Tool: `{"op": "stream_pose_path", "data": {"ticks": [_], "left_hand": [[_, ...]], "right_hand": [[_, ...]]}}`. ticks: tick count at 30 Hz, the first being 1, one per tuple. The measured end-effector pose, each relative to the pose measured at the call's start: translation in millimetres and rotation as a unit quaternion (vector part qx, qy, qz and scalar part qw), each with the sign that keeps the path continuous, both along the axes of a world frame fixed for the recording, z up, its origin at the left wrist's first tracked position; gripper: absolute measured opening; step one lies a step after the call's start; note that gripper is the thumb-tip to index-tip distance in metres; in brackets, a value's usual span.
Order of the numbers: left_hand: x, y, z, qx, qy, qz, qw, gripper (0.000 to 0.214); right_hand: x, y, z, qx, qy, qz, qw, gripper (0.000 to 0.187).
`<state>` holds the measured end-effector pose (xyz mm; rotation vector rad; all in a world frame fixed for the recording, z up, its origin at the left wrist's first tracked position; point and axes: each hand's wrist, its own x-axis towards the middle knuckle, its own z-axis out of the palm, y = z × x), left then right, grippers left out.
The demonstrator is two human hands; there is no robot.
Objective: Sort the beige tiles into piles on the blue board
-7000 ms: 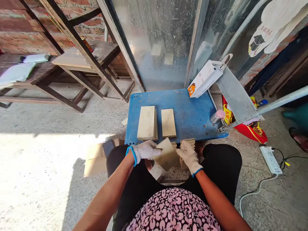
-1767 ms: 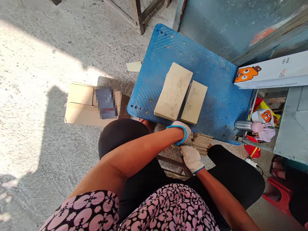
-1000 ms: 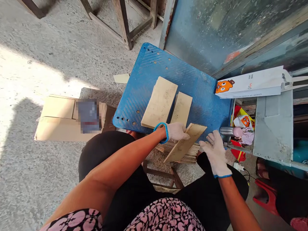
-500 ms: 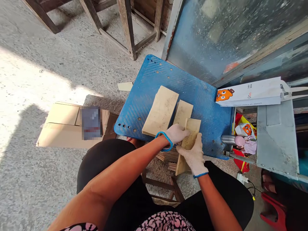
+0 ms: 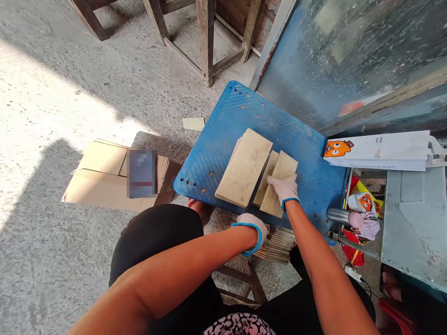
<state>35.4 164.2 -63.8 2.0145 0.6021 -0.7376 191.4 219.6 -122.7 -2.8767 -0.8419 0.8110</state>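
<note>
I wear white gloves with blue cuffs. My right hand (image 5: 284, 188) lies with fingers spread on a thin wooden sheet (image 5: 282, 184) on top of the narrower pile, on the blue board (image 5: 230, 125). Left of that pile sits a wider stack of sheets (image 5: 244, 167). My left hand (image 5: 253, 225) reaches down onto a low bundle of sheets (image 5: 279, 239) between my knees, below the board's near edge. Its fingers are bent down over the bundle's top, and I cannot see whether they grip a sheet.
A flattened cardboard box (image 5: 108, 174) lies on the concrete floor at the left. A white paper bag with an orange cartoon face (image 5: 377, 151) rests at the right, above a metal flask (image 5: 338, 216) and red packaging (image 5: 352, 244). Wooden frame legs (image 5: 206, 42) stand behind.
Both hands held one sheet upright half a second ago. Now my right hand has laid it flat on the narrower pile, and my left hand has dropped back to the bundle between my knees.
</note>
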Motion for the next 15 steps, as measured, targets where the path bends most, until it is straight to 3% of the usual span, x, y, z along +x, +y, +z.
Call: {"op": "stream_pose_path", "data": {"ticks": [5,15], "left_hand": [[2,-6,1.6,-0.008,0.013,0.005,1.000,0.032],[5,-14,-3.5,-0.016,0.014,0.008,1.000,0.029]], "right_hand": [[-9,19,-10.7,-0.030,-0.027,-0.009,0.999,0.138],[-16,20,-27.1,-0.049,-0.042,-0.025,0.998,0.136]]}}
